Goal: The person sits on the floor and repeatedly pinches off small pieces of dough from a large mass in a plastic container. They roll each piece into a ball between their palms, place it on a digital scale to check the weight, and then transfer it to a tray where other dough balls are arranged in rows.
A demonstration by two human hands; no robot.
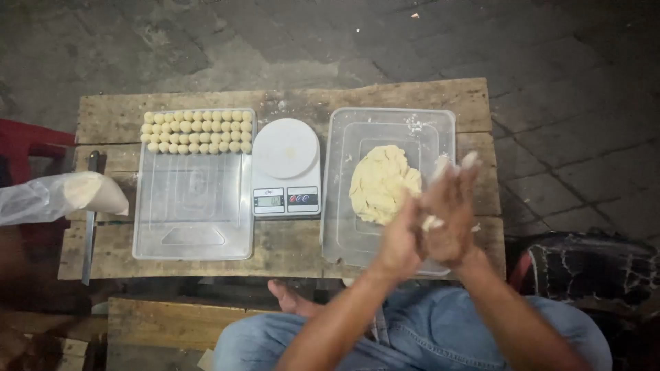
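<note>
Dough piece (432, 222) sat pinched between your two palms, just above the near right corner of the clear tub (440, 124) — only a pale sliver of it showed. Your left hand (402, 240) and right hand (450, 216) were pressed flat together, fingers nearly straight; the grip was closed palm to palm on that small lump, motion-blurred at the fingertips.

The dough mass (381, 182) lay in the tub's middle, well apart from its walls. Left of it stood the white scale (285, 165), and beyond that the tray (192, 206) with three rows of dough balls (196, 132) packed along its far edge.

Risks, as I judged them: the lump could have slipped out between your palms and dropped past the tabletop (289, 244) edge onto your lap, since your hands hung right over that near rim. Sticky fingers could also have dragged the tub.

Room was fair — most of the tray lay bare, but the scale sat between tub and tray. A knife (89, 220) lay near the left edge, beside a plastic-wrapped bundle (62, 196).
</note>
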